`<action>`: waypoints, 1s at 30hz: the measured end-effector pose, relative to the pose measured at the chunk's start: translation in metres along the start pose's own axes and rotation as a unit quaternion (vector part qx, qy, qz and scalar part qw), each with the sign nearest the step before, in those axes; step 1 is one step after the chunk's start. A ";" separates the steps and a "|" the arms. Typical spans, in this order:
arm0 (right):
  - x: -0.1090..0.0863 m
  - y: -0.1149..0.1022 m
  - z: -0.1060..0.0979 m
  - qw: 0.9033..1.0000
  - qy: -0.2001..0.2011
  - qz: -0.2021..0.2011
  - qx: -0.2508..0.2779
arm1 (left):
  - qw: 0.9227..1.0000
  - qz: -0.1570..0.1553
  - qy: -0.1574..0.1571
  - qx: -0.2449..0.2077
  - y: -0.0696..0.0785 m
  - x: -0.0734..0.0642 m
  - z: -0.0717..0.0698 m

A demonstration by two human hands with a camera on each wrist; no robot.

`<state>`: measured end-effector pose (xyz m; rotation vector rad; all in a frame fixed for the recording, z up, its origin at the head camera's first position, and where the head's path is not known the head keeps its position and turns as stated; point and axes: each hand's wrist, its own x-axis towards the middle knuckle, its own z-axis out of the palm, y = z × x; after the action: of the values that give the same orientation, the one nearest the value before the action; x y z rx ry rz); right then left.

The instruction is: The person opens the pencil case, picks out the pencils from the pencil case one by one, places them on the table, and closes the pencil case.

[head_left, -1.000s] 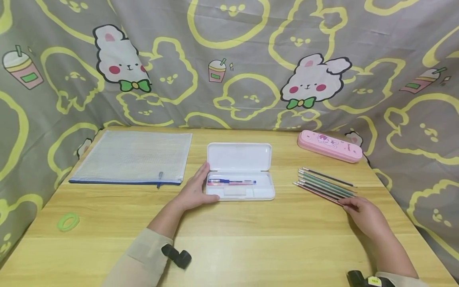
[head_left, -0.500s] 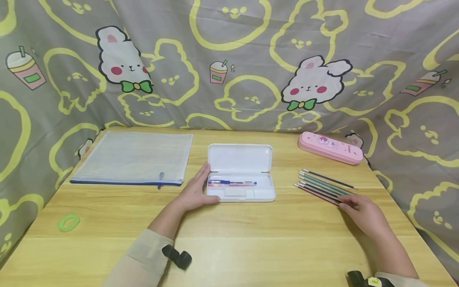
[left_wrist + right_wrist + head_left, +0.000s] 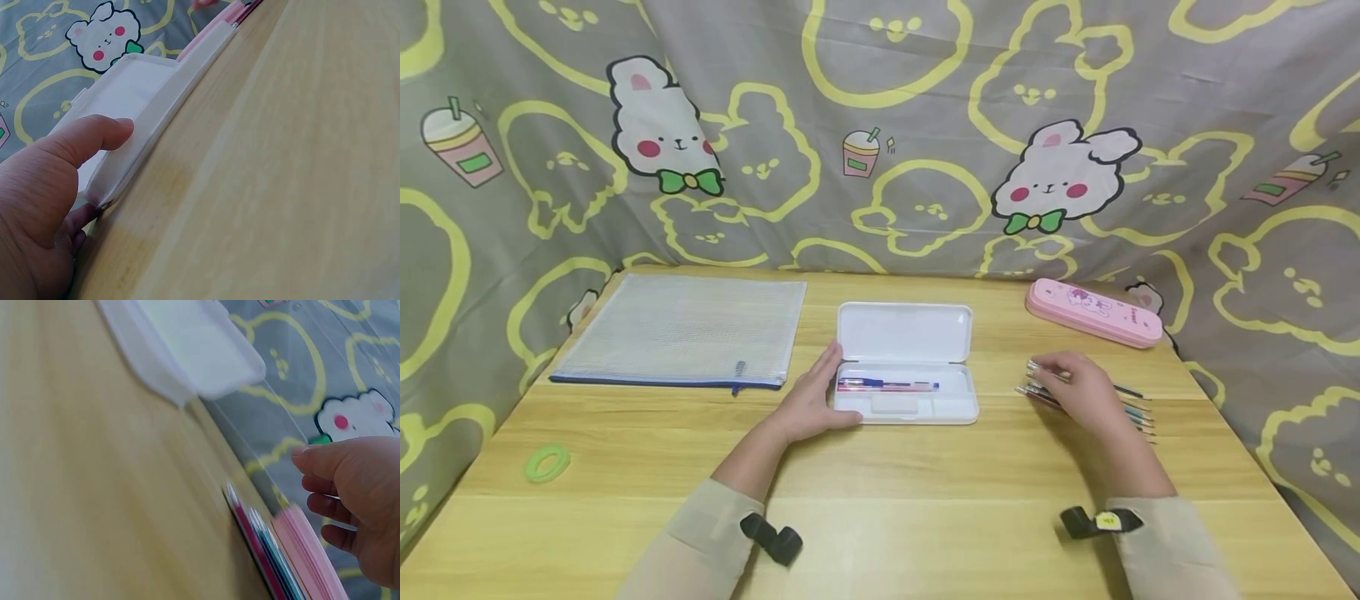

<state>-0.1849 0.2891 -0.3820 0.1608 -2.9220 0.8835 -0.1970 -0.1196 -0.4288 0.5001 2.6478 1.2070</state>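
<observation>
A white pencil case (image 3: 904, 333) stands with its lid raised in the middle of the table. Inside it lie pens (image 3: 887, 385), one with a blue cap, and a pale rectangular block (image 3: 893, 405). My left hand (image 3: 805, 404) grips the case's left end; in the left wrist view the thumb (image 3: 94, 136) presses on the front wall. Over a row of several pencils (image 3: 265, 550), my right hand (image 3: 1086, 396) hovers near their eraser ends with loosely bent fingers, nothing visible between them. The hand hides the middle of the pencils in the head view.
A pink pencil case (image 3: 1093, 312), closed, lies behind the pencils at the far right. At the back left rests a mesh zip pouch (image 3: 685, 329) with a blue zipper. A green ring (image 3: 547, 463) sits at the left. A patterned curtain (image 3: 760, 217) hangs behind the table.
My right hand has left the pencils' pointed ends and moved left and away from me, to above their eraser ends. The left hand keeps its hold on the white case.
</observation>
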 end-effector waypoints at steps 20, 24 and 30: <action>0.091 -0.063 0.040 0.994 -0.034 0.022 0.099 | 1.000 -0.007 -0.004 0.000 0.003 -0.002 0.000; 0.093 -0.064 0.042 0.993 -0.028 0.036 0.110 | 1.000 0.003 0.006 -0.004 0.003 -0.002 0.000; 0.089 -0.064 0.041 0.992 -0.026 0.037 0.117 | 0.999 0.006 0.027 -0.033 0.000 -0.001 0.000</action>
<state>-0.2668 0.2064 -0.3709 0.0930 -2.8793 1.2524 -0.1955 -0.1196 -0.4288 0.4805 2.6426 1.3249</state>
